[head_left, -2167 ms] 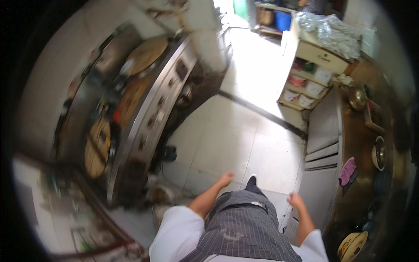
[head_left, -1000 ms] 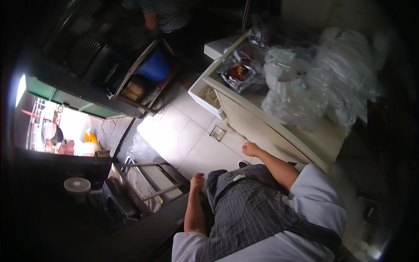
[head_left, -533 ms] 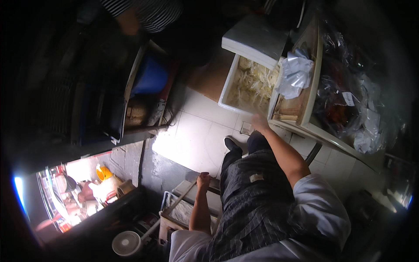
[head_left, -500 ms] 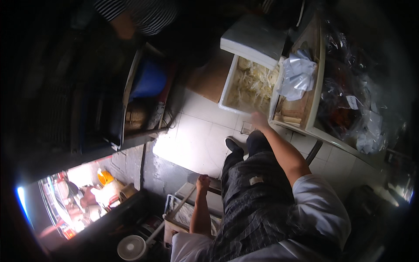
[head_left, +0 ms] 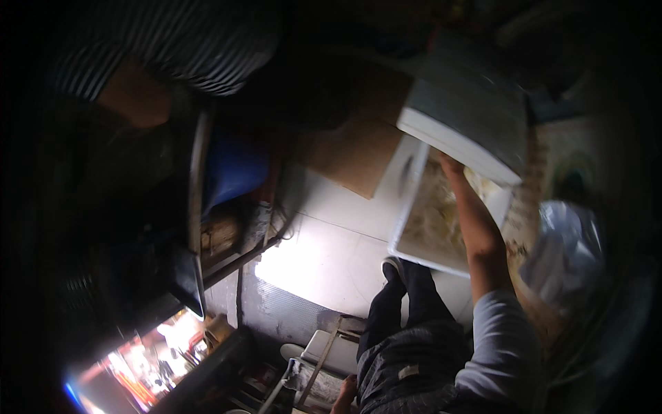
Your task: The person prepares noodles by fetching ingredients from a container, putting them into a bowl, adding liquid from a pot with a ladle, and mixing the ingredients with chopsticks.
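Right hand reaching up over the white tub of pale shredded stuff, right at the edge of the white lid tilted above it. Fingers hidden in shadow, can't tell if gripping. Left hand down low by the apron, fingers cut off, near a metal rack. Tiled floor below.

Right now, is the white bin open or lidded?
Open. The white lid is lifted off the white bin, right hand at its underside; pale food shows inside.
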A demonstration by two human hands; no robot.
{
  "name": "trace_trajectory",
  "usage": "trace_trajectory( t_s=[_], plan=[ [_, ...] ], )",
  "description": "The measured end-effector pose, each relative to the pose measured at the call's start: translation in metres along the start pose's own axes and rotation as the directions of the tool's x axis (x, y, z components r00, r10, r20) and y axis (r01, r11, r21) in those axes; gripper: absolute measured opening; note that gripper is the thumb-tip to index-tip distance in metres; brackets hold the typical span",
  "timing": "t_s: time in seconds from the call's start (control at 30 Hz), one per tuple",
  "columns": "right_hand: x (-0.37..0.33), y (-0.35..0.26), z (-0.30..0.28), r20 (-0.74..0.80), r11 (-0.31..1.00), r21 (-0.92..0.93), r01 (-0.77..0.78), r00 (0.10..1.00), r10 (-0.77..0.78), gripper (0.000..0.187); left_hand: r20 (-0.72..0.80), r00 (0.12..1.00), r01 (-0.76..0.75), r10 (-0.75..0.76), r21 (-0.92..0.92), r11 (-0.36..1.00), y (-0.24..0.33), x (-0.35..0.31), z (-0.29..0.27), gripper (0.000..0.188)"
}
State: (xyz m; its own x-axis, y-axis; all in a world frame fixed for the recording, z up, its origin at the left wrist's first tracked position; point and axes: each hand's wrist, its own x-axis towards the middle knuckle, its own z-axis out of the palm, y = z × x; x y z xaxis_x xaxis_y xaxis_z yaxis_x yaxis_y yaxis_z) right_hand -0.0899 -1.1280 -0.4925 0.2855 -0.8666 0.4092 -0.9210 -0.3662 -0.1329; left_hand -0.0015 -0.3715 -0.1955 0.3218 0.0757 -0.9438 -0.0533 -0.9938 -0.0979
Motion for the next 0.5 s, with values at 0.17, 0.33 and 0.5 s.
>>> trace_trajectory(
  t_s=[0.17,0.33,0.5],
  plan=[
    [-0.010,0.029,0.054,0.380,0.960,0.016,-0.279,0.890,0.252,0.055,-0.075,0.997,-0.003,0.004,0.019,1.000,0.004,0.043,-0.040,0.037],
    [-0.062,0.024,-0.019,0.385,0.719,0.372,-0.587,0.802,0.456,0.038,-0.224,0.947,-0.229,0.232,0.040,0.973,0.053,0.072,-0.117,0.033],
    [-0.109,-0.066,-0.228,0.826,-0.275,0.525,-0.806,0.405,0.392,0.025,-0.437,0.663,-0.666,0.608,0.028,0.746,0.144,0.088,-0.167,0.024]
  ],
)
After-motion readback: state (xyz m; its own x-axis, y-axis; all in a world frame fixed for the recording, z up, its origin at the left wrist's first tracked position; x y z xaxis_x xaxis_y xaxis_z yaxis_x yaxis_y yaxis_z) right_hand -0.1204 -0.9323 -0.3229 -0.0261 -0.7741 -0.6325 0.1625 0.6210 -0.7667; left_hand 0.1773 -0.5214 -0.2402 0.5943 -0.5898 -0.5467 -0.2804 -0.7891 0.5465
